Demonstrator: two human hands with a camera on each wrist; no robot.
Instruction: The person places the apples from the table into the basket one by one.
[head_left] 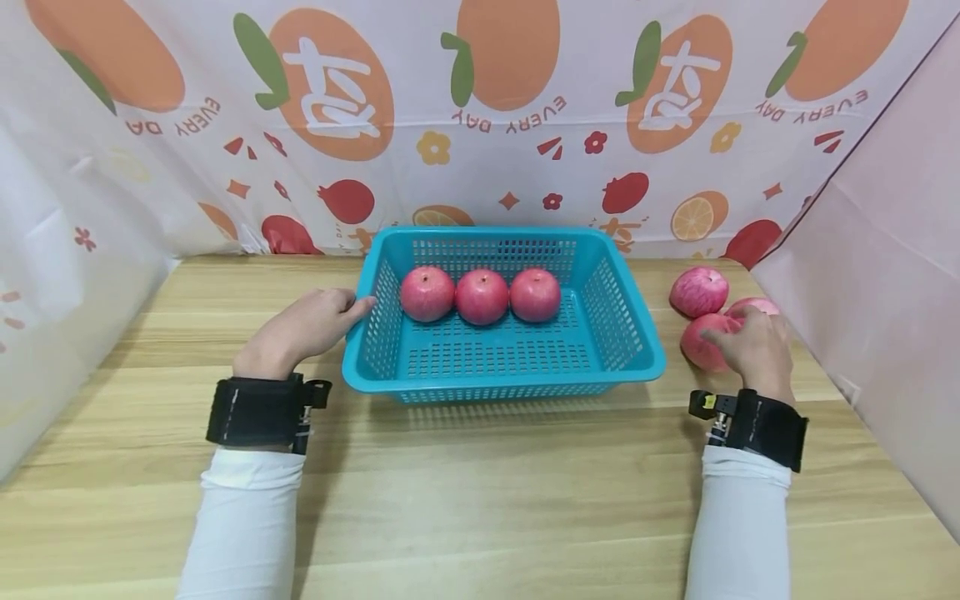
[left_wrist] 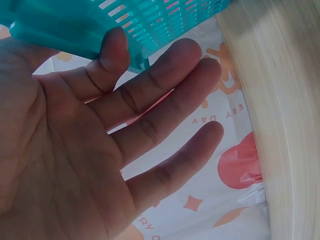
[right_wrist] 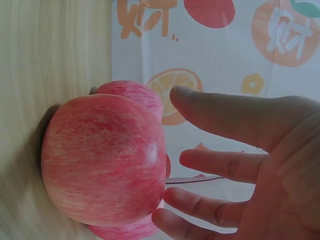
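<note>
A blue plastic basket [head_left: 495,387] stands on the table with three red apples, a left one [head_left: 427,294], a middle one [head_left: 482,297] and a right one [head_left: 536,295], in a row along its back. My left hand [head_left: 311,321] holds its left rim, thumb over the edge and bent index finger [left_wrist: 115,52] against the outside; the other fingers extend free. Right of the basket, my right hand [head_left: 761,354] hovers with spread fingers over the nearest loose apple [right_wrist: 105,160]. A streaked apple [head_left: 699,292] sits behind it, and another apple [head_left: 759,305] is partly hidden by the hand.
The wooden table [head_left: 487,500] extends in front of the basket. A white fruit-print cloth [head_left: 495,179] hangs right behind the basket, and a pale wall [head_left: 885,275] borders the right side near the loose apples.
</note>
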